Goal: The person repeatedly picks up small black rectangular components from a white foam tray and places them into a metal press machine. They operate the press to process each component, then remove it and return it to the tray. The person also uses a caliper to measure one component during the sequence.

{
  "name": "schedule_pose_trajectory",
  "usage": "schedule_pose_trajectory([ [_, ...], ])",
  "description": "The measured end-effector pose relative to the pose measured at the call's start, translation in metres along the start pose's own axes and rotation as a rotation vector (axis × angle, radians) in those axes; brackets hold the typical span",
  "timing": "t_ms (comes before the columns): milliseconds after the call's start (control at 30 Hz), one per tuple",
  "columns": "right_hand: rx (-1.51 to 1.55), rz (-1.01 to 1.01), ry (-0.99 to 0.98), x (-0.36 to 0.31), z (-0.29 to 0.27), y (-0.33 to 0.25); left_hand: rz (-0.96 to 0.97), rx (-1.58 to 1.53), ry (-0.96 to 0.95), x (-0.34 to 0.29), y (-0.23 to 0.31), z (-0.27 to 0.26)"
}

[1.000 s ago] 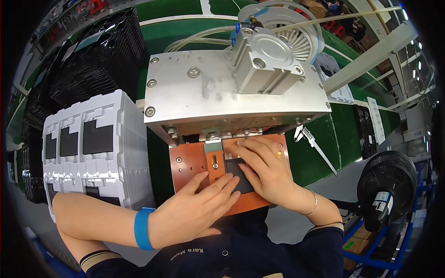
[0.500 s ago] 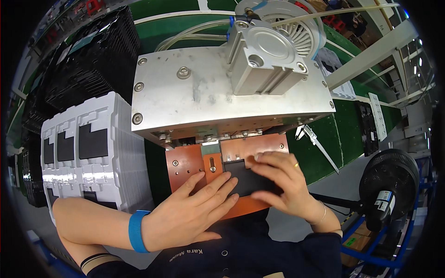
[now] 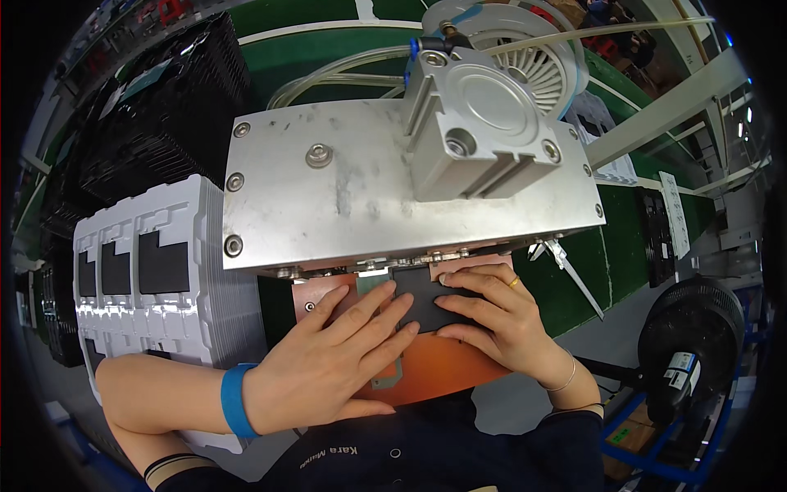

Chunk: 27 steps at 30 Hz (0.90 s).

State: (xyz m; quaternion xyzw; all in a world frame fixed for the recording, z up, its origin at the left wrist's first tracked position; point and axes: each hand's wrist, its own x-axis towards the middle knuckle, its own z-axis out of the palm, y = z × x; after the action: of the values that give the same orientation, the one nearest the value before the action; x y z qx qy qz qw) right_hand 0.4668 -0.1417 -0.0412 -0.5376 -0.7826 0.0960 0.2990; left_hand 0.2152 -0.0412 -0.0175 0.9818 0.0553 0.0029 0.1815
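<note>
A thin dark grey flat piece (image 3: pixel 420 302) with a step at its far edge lies on an orange-brown plate (image 3: pixel 451 365) below a metal block. My left hand (image 3: pixel 332 357) lies outstretched with fingers apart; two of its fingertips touch the piece's left side. Under those fingers a grey-green strip (image 3: pixel 387 379) partly shows. Bent over the piece's right part is my right hand (image 3: pixel 500 316), with its thumb by the near edge and fingertips on top. That hand hides the piece's right end. The far end reaches toward the shadow beneath the block.
Above the plate stands a silver metal block (image 3: pixel 369 197) with an air cylinder (image 3: pixel 484 123). Stacked white trays (image 3: pixel 135 316) holding dark pieces stand at left, with black trays (image 3: pixel 164 115) behind. Calipers (image 3: pixel 570 275) and a black fan (image 3: pixel 693 336) are at right.
The dark piece has slid away from me, closer to the block's underside. My right fingers have come down onto it. My left hand stays spread near its left side; the view has shifted slightly.
</note>
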Motion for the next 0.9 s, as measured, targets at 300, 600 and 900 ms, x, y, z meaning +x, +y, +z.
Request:
schedule_pose_trajectory([
  [300,0.024,0.036,-0.025,0.0021,-0.0014,-0.0012,-0.026,0.02,-0.026,0.0005,0.0025,0.0002],
  [600,0.04,0.066,-0.03,-0.0006,-0.0014,0.0007,-0.029,0.02,-0.066,0.0006,0.0028,-0.002],
  [900,0.045,0.074,-0.045,-0.0021,-0.0005,0.0015,-0.026,0.033,-0.084,-0.0008,0.0041,-0.0007],
])
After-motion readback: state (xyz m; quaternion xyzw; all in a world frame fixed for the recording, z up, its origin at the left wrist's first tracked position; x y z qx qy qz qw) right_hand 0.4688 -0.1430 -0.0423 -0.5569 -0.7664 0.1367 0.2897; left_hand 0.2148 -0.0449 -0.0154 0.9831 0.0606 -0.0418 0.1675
